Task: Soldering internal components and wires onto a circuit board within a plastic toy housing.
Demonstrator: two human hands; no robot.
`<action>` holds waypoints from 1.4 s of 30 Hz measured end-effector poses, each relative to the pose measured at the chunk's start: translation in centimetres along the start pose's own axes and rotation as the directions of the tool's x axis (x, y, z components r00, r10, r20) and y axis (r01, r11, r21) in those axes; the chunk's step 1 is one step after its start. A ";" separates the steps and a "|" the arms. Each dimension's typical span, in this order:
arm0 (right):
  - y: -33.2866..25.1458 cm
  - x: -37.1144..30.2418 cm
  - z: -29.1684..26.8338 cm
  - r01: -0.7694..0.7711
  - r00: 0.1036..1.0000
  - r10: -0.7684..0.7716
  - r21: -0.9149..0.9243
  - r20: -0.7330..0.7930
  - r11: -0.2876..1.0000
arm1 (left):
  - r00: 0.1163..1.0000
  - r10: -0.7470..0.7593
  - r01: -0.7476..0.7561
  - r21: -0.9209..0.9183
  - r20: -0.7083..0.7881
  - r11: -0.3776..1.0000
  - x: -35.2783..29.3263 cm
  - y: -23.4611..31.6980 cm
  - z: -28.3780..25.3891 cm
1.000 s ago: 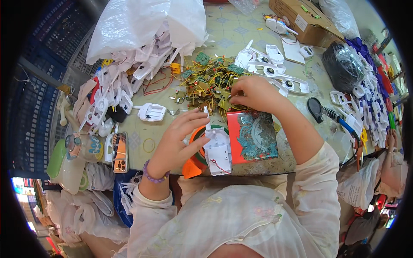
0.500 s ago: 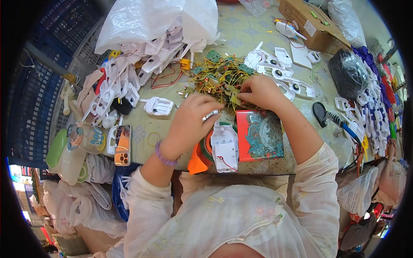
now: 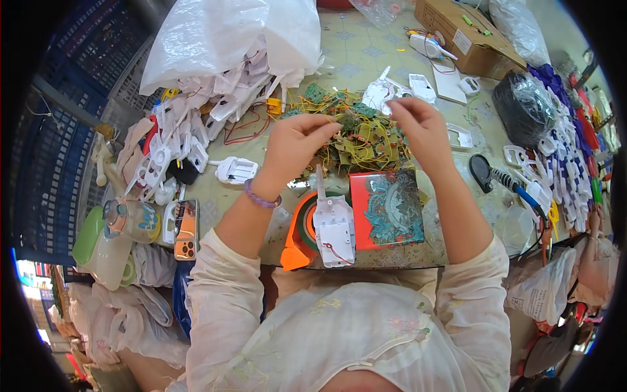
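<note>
Pale-green patterned tabletop (image 3: 366, 49); blue plastic crates (image 3: 49, 157), left; white-labelled brown cardboard box (image 3: 486, 52), far right. Left hand (image 3: 290, 147) and right hand (image 3: 423, 134) stood apart at yellow-wired green circuit boards (image 3: 366, 147); grips were unclear.

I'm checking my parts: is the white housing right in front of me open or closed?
Open: the white housing lies uncovered, its inside and red wire showing.

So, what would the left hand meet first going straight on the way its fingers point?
Probably the pile of wired circuit boards, directly ahead of the left hand; the depth between them is unclear.
</note>
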State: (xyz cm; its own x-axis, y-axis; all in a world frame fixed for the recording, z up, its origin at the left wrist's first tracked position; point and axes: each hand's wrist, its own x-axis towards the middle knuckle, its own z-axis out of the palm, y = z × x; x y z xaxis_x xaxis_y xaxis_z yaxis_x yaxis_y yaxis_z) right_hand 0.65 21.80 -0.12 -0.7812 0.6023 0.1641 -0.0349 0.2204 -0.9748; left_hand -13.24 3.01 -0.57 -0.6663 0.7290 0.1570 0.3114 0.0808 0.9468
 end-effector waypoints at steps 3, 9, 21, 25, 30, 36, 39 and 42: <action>-0.7 -2.5 0.2 0.059 0.994 -0.076 0.206 0.076 0.977 | 0.964 -0.240 0.267 -0.384 0.117 0.884 -1.0 2.0 0.3; -1.6 -5.7 1.5 -0.031 0.989 -0.028 0.383 0.146 0.923 | 0.929 -0.186 0.314 -0.413 0.320 0.855 -3.2 2.2 1.5; 0.1 -11.8 -2.4 0.417 0.904 -0.313 -0.442 0.290 0.794 | 0.845 0.236 -0.364 0.194 0.479 0.911 -9.7 2.9 -1.3; -0.3 -12.8 -0.9 0.493 0.846 -0.525 -0.512 0.092 0.704 | 0.784 0.315 -0.519 0.285 0.535 0.806 -11.7 2.9 -1.7; -0.4 -16.7 0.1 0.636 0.770 -0.552 -0.454 0.320 0.624 | 0.856 0.307 -0.444 0.288 0.416 0.848 -13.5 1.6 -1.3; -0.5 -17.5 2.4 0.646 0.763 -0.519 -0.441 0.384 0.623 | 0.860 0.345 -0.473 0.335 0.376 0.815 -14.3 1.4 0.8; 0.0 -17.3 2.8 0.639 0.769 -0.534 -0.435 0.351 0.635 | 0.854 0.361 -0.485 0.322 0.374 0.813 -14.0 1.5 1.0; -0.1 -17.3 2.8 0.613 0.790 -0.510 -0.444 0.341 0.653 | 0.850 0.354 -0.471 0.265 0.389 0.841 -13.5 0.9 0.6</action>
State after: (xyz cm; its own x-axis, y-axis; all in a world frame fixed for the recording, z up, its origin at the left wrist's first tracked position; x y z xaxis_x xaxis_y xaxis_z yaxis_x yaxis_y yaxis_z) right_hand 12.42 9.16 -3.26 -0.8116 0.1019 0.5753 -0.2251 0.8541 -0.4689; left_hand -3.56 -6.33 -2.01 -0.1927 0.9131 0.3593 0.7554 -0.0956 0.6483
